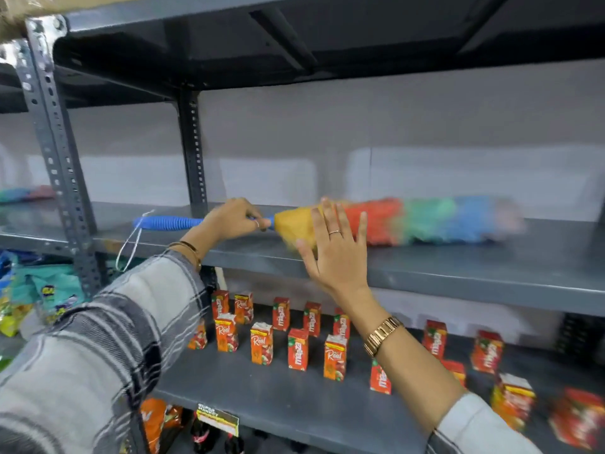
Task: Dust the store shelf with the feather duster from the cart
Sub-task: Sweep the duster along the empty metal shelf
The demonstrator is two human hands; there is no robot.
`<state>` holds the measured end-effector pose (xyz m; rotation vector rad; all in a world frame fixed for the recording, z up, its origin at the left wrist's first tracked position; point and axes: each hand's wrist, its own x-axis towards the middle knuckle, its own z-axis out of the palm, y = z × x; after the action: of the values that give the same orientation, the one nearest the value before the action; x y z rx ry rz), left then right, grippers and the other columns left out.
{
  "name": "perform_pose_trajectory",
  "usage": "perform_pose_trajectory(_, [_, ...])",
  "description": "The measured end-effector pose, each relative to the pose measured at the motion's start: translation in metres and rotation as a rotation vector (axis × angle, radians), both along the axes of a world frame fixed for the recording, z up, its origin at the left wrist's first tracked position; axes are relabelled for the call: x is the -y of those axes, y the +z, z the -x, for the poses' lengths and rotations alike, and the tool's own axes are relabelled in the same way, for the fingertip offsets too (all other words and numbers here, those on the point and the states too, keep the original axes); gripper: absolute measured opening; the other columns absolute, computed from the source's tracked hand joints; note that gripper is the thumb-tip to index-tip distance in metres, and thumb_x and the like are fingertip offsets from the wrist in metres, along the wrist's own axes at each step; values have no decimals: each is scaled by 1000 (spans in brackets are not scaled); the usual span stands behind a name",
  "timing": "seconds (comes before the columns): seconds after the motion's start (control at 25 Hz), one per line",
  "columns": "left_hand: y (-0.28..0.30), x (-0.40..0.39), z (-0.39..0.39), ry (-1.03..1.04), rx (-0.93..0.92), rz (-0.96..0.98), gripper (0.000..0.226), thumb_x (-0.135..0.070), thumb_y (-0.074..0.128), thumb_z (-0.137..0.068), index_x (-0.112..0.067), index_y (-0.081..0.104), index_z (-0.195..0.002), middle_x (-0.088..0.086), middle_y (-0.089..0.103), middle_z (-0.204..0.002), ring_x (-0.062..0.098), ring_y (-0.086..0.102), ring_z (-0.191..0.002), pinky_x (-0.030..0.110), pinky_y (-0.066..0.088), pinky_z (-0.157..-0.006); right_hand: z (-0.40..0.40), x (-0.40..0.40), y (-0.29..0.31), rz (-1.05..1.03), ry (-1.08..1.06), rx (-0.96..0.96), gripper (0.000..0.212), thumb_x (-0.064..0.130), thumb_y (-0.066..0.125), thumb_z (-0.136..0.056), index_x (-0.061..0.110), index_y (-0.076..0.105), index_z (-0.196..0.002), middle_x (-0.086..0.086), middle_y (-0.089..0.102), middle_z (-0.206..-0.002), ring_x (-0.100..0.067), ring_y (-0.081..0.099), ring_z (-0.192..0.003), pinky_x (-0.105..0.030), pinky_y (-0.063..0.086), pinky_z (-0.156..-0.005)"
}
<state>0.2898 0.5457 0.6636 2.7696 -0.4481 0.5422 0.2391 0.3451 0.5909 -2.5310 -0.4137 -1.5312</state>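
The left hand (234,221) grips the feather duster (376,224) handle; right hand (334,247) fingers spread open. Sweep lightly along the shelf (491,267).

Left hand (234,219) is curled tight in a fist, arm reaching forward, while the right hand (337,249) lifts open, fingers spread, palm facing away.

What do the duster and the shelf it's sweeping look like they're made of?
The duster has a glossy blue ribbed handle, likely plastic, held by the left hand. Its fluffy head in yellow, red, green and blue bands looks like synthetic fibre rather than real feathers, though it is blurred. The shelf looks like grey painted metal: thin flat board, perforated upright posts.
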Motion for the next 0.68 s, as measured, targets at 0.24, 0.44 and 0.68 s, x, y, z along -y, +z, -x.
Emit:
perform_pose_trajectory(0.24, [6, 90, -13, 81, 262, -75, 33, -50, 55, -85, -23, 74, -89, 12, 72, -94, 34, 64, -88, 31, 42, -66, 15, 54, 2, -52, -149, -2, 60, 47, 33, -89, 4, 48, -128, -18, 44, -140, -36, 40, -129, -62, 12, -107])
perform_pose_trajectory(0.44, [-3, 146, -18, -237, -20, -62, 30, -43, 62, -84, -16, 75, -90, 12, 72, -101, 30, 61, -89, 30, 41, -70, 33, 116, -3, -83, -297, -19, 61, 48, 30, -88, 5, 47, -129, -16, 42, -142, -35, 38, -131, -60, 10, -108])
perform_pose_trajectory(0.68, [0, 232, -17, -265, 125, -8, 32, -46, 60, -84, -20, 73, -96, 14, 70, -109, 35, 62, -99, 34, 48, -79, 60, 186, -20, -114, -477, -53, 61, 49, 32, -87, 5, 52, -124, -18, 48, -137, -36, 41, -128, -63, 15, -106])
